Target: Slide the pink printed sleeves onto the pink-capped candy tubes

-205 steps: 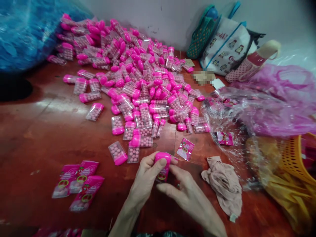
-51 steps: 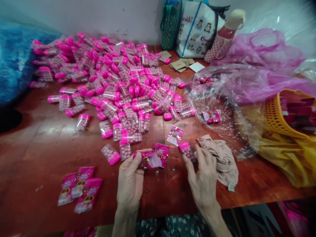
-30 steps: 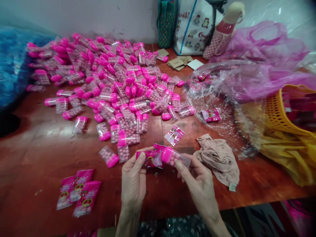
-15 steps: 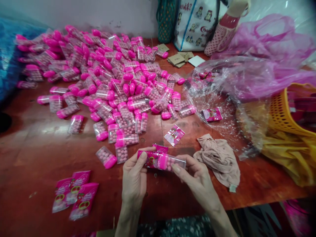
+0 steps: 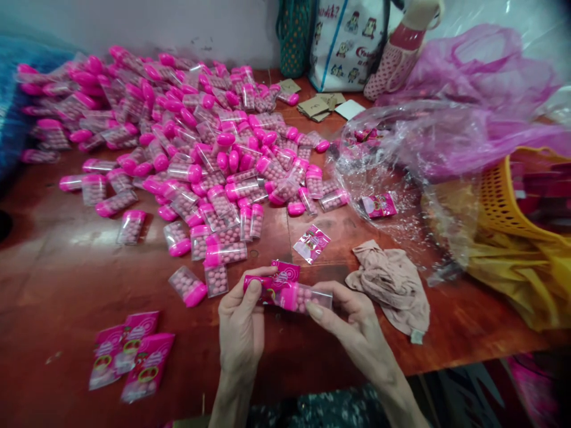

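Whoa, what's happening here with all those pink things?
A person's left hand holds a printed pink wrapper, and the right hand holds a clear container of pink balls. The container's pink cap points at the wrapper; I can't tell whether it is inside. Three printed packs lie to the left on the table, and a big pile of similar containers spreads out beyond the hands.

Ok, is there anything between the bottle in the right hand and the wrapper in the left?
Nothing visible. The bottle in the right hand has its pink cap right at the wrapper in the left hand; whether it is inside, I can't tell. The cloth lies off to the right.
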`<state>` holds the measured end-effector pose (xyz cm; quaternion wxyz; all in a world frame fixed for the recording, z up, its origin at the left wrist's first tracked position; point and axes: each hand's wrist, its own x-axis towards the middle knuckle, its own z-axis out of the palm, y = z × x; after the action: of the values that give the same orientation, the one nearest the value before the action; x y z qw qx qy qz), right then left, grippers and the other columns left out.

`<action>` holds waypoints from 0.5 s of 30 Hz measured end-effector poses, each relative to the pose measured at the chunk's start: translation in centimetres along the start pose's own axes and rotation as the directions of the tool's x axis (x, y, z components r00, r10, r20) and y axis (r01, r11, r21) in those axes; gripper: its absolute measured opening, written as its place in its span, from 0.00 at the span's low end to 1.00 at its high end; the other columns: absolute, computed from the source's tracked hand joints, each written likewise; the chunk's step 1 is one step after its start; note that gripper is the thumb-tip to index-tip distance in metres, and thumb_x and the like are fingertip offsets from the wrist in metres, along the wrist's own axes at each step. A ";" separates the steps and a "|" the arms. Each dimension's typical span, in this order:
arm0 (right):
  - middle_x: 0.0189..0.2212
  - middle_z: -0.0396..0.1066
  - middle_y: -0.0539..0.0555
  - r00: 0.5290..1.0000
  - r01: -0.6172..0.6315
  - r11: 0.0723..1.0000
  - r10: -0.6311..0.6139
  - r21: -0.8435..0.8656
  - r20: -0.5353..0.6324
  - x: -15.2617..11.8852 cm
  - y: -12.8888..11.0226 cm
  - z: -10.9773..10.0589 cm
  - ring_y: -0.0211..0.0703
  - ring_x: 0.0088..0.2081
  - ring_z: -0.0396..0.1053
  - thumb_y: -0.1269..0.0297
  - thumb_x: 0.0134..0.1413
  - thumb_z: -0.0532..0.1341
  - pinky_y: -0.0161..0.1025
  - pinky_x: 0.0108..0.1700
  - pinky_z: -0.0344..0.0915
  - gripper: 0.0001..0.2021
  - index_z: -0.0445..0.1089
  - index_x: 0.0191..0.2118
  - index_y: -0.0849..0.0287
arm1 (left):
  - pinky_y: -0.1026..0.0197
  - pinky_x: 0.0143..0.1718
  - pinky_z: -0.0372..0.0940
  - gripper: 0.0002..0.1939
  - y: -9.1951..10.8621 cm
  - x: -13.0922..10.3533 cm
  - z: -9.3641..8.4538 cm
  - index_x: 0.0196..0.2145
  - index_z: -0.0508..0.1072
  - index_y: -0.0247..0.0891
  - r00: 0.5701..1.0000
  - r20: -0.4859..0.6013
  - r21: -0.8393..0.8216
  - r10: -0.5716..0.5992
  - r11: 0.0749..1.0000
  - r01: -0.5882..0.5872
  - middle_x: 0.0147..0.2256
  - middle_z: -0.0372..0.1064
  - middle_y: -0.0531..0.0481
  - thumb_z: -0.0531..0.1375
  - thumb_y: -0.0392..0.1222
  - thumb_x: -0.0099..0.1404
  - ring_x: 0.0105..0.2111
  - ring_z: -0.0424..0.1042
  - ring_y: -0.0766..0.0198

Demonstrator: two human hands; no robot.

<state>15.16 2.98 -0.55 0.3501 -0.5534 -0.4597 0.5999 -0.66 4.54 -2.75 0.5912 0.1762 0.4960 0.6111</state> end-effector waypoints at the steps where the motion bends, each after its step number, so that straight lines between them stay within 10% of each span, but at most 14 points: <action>1: 0.29 0.69 0.48 1.000 -0.006 1.000 0.006 0.024 0.023 0.0 0.0 0.0 0.36 0.29 0.62 0.60 0.54 0.61 0.33 0.30 0.56 0.08 0.71 0.38 0.56 | 0.60 0.35 0.68 0.09 0.0 0.1 -0.1 0.34 0.78 0.34 1.000 0.003 -0.002 -0.013 1.000 0.013 0.33 0.76 0.45 0.62 0.41 0.57 0.34 0.74 0.58; 9: 0.29 0.69 0.46 1.000 0.021 1.000 -0.021 -0.014 -0.001 0.4 0.7 0.1 0.36 0.29 0.63 0.60 0.52 0.63 0.33 0.32 0.57 0.08 0.71 0.39 0.53 | 0.65 0.34 0.67 0.06 0.6 0.6 -0.3 0.31 0.78 0.32 0.998 0.054 0.076 0.019 0.997 -0.024 0.31 0.75 0.46 0.64 0.37 0.54 0.31 0.72 0.64; 15: 0.26 0.67 0.45 0.994 0.033 0.988 -0.017 0.152 -0.107 0.4 1.1 1.2 0.33 0.27 0.60 0.61 0.52 0.63 0.30 0.29 0.57 0.07 0.72 0.38 0.53 | 0.65 0.34 0.67 0.15 0.6 0.6 0.2 0.30 0.74 0.35 0.993 -0.117 -0.040 0.030 0.999 -0.035 0.29 0.75 0.51 0.70 0.30 0.42 0.29 0.72 0.66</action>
<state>13.99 2.75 -1.73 0.4229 -0.5500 -0.4000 0.5990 -0.93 5.28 -2.42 0.5550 0.1359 0.5137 0.6400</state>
